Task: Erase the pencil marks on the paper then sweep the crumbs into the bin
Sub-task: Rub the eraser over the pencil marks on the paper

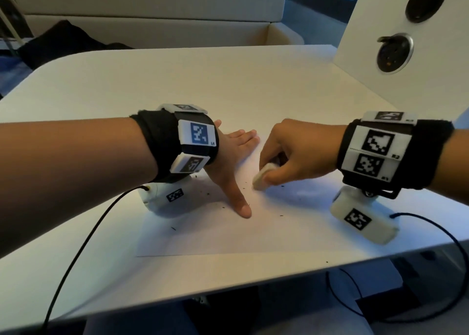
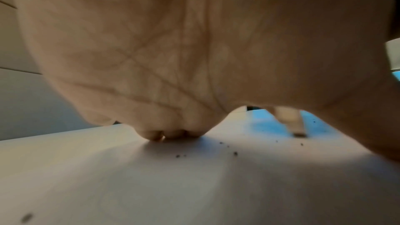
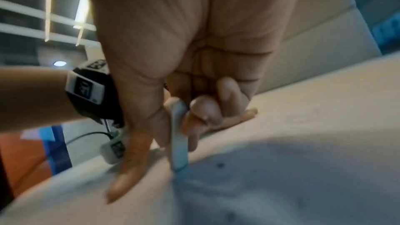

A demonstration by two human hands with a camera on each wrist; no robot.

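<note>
A white sheet of paper (image 1: pixel 215 235) lies on the white table (image 1: pixel 177 80). My left hand (image 1: pixel 234 151) presses flat on it with straight spread fingers, the thumb (image 1: pixel 241 205) pointing toward me. My right hand (image 1: pixel 284 156) pinches a white eraser (image 1: pixel 262 177) between thumb and fingers, its lower end on the paper just right of the left thumb. In the right wrist view the eraser (image 3: pixel 178 136) stands on edge against the paper (image 3: pixel 281 177). Dark eraser crumbs (image 1: pixel 281 216) lie scattered on the sheet, also seen as crumbs (image 2: pixel 234 153) under the left palm (image 2: pixel 173 57). No bin is in view.
A white panel (image 1: pixel 406 42) with round sockets stands at the table's right rear. A cushioned bench (image 1: pixel 152 24) runs behind the table. Black cables (image 1: pixel 76 258) trail from both wrist cameras over the near table edge.
</note>
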